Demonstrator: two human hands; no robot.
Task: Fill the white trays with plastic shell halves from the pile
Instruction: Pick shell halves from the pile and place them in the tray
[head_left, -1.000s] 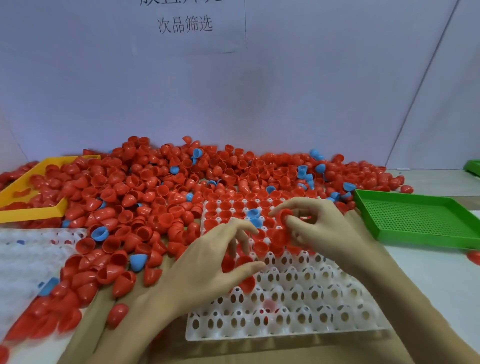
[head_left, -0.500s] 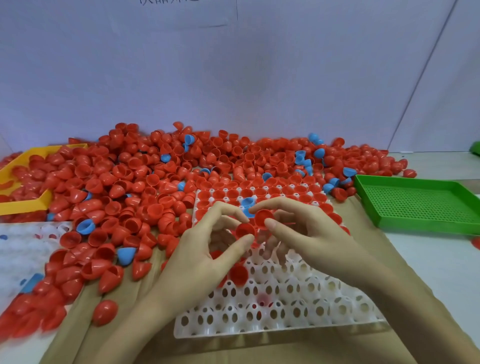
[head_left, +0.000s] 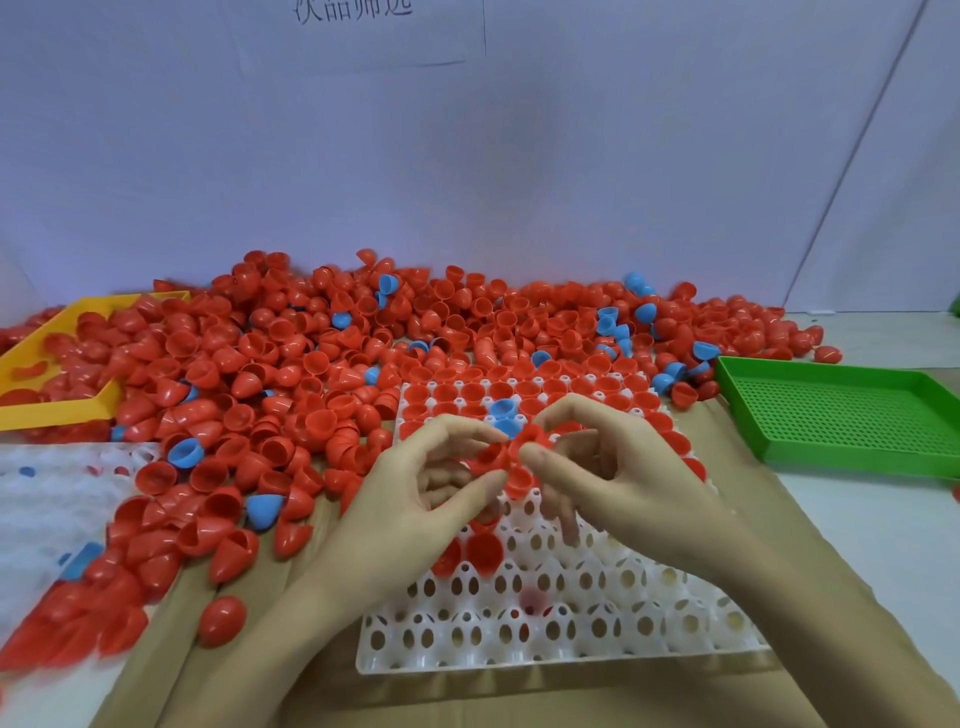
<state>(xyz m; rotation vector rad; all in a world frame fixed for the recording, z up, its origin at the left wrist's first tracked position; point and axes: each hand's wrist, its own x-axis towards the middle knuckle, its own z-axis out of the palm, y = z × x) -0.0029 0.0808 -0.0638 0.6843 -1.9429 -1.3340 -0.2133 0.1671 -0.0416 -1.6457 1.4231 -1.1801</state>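
Observation:
A white tray (head_left: 571, 639) with many round sockets lies in front of me on brown cardboard. Its far rows hold red shell halves and two blue ones (head_left: 503, 415); the near rows stand bare. A big pile of red shell halves (head_left: 291, 374) with a few blue ones spreads behind and left of the tray. My left hand (head_left: 415, 514) and my right hand (head_left: 618, 483) meet above the tray's middle. Each pinches a red shell half (head_left: 511, 460) between thumb and fingers; the shells touch each other.
A green perforated tray (head_left: 841, 415) sits at the right. A yellow tray (head_left: 57, 410) partly under shells is at the far left. Another white tray (head_left: 47, 499) lies at the left edge. A purple wall closes the back.
Both hands have come together over the tray's middle and lifted slightly, bringing their red shells into contact. The camera view has tilted and moved closer.

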